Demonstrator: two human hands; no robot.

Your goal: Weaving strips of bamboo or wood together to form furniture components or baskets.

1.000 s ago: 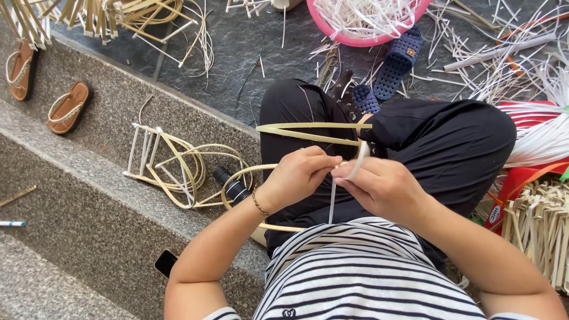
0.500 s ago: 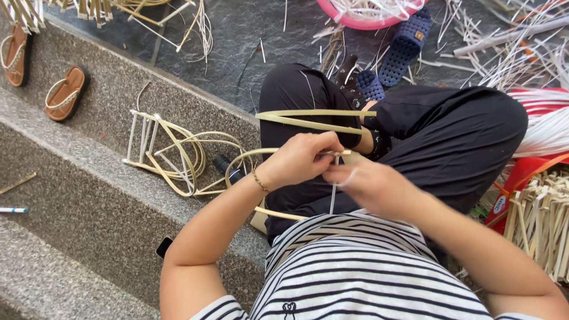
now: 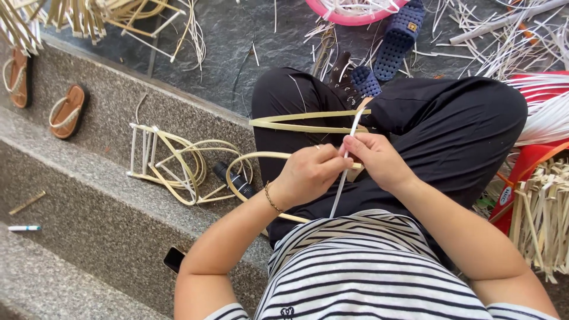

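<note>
Tension matters: grip the white strip (image 3: 342, 181) with both left hand (image 3: 309, 173) and right hand (image 3: 379, 160), snug against the bamboo hoop (image 3: 296, 123).

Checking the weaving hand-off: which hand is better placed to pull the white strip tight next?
Probably the right hand: it pinches the white strip near the bamboo loop, while the left hand steadies the loop.

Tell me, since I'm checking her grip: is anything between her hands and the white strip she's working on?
Nothing visible. The left hand and right hand both pinch the white strip directly, over the bent bamboo frame on her lap. The strip hangs free below the hands toward the striped shirt.
</note>
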